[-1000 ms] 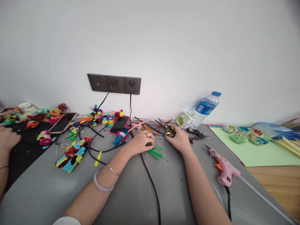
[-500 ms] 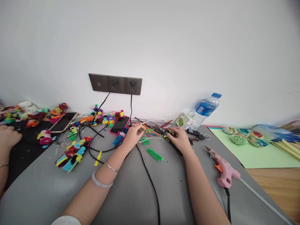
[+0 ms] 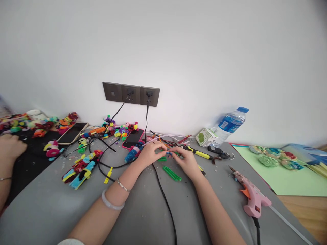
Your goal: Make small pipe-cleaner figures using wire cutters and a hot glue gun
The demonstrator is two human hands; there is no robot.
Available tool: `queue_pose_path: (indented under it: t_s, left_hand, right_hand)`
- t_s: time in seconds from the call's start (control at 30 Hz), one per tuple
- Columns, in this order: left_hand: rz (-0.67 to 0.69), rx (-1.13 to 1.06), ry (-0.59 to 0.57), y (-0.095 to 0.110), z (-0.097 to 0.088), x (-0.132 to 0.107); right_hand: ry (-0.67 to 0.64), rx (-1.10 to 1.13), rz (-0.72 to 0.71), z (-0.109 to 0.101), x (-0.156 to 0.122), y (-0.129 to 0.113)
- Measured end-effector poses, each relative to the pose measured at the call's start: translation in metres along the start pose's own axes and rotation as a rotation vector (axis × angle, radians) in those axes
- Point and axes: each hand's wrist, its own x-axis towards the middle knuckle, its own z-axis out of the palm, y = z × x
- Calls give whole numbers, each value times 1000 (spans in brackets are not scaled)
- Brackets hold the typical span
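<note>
A small blue piece (image 3: 168,153), perhaps a short bit of pipe cleaner, is pinched between the fingertips of both my hands. My left hand (image 3: 150,153) comes in from the left, and my right hand (image 3: 186,161) meets it from the right. Just below them lies a folded green pipe cleaner (image 3: 172,173), with another green one (image 3: 161,159) partly hidden by my fingers. Yellow-and-black pliers (image 3: 201,153) rest beyond my right hand. Left of my left hand is a fuzzy blue figure (image 3: 131,154).
A black cable (image 3: 163,197) crosses the grey table. The pink glue gun (image 3: 252,197) lies at right, near a water bottle (image 3: 231,124) and small box (image 3: 205,136). Phones (image 3: 134,137) and fuzzy figures (image 3: 81,168) sit left. Another person's hand (image 3: 12,148) is at far left.
My right hand has moved left from over the pliers to meet my left hand. Both now pinch the small blue piece. The view has shifted slightly.
</note>
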Motion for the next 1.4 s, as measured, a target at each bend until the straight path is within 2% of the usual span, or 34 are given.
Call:
queue_pose_path:
  t_s: [0.13,0.3,0.43,0.6,0.7,0.83,0.93,1.13,1.23,1.4]
  left_hand:
    - [-72,209,22,-11,-7,-2]
    - [-95,276,-103,-18,-8,-6]
    - [-96,309,-175,-14,-8,-7]
    - [-43,308,-128,-9,-8,-3]
    - [-87,221,-82,-6,-8,-2]
    - [-190,-48,-49,-5,-3,0]
    - [-203,-195,-25,-5,3,0]
    - [-280,-363,-41,-2,11,1]
    - [-298,-438,-52,0,12,1]
    - [-276,-433,-59,5,11,2]
  right_hand:
    - [59,-67,70,-5,0,3]
    - [181,-108,122,-9,1,9]
    - [194,-106,129,-6,1,10]
    - [192,-52,104,-2,1,13]
    - [196,-7,86,0,2,15]
    - [221,83,76,-1,4,16]
    - [220,154,60,-1,4,14]
    - [129,205,40,0,1,9]
    - [124,220,63,0,1,10]
    - [105,250,97,-1,0,10]
